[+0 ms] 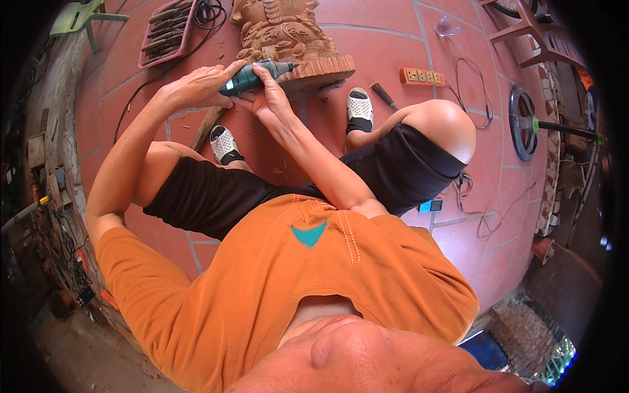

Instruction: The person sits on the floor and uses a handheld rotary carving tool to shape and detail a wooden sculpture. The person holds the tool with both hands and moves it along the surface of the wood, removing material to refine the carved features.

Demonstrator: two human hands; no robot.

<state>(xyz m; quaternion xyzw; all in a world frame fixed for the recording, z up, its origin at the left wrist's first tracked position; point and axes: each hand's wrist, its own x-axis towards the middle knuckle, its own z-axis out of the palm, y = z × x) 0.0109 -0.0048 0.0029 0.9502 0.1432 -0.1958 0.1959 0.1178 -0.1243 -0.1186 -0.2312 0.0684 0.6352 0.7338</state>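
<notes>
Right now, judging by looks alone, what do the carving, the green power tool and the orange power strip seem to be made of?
Carving: wood, apparently unvarnished; matte brown with ridged marks along its base.
Green power tool: probably hard plastic, slightly glossy, judging by its smooth, rounded body.
Orange power strip: likely plastic, from its even colour; its gloss is hard to tell.

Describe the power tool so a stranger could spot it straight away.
Find the big carved wooden piece at the top of the picture. At its lower-left side, the left hand and right hand hold a dark green power tool, its thin bit pointing right. Unlike the slim tools lying in the pink tray, it is thick-bodied.
</notes>
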